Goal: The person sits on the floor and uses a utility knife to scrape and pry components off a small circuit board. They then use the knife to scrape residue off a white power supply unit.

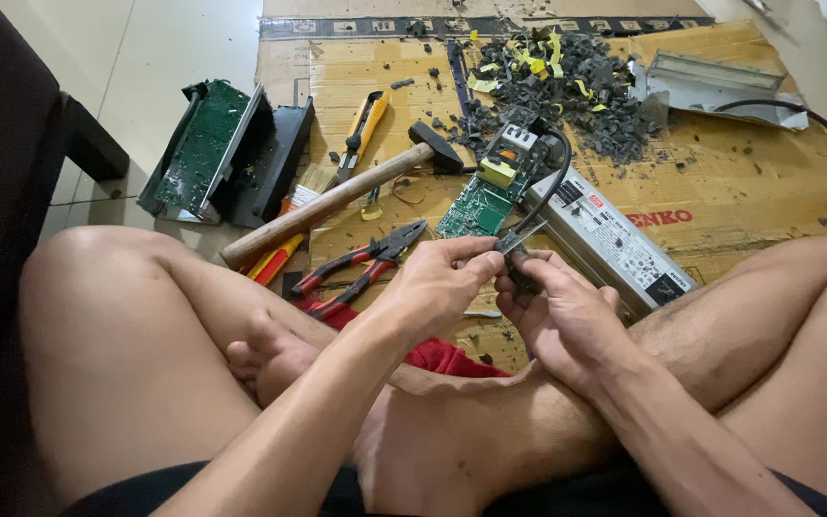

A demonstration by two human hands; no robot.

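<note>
Left hand [433, 287]: grip closed, fingertips pinching the black cable [555, 177] end. Right hand [557, 311]: grip closed around a small dark tool [521, 251] meeting that cable. Cable arcs up to green circuit board [490, 187] on cardboard [739, 191]; pliers [361, 268] just left.

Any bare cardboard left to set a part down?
Yes: the cardboard right of the grey metal box, below the metal housing, holds only crumbs. Crowded: the rubble pile at top, and the left side with hammer, pliers and utility knife.
</note>
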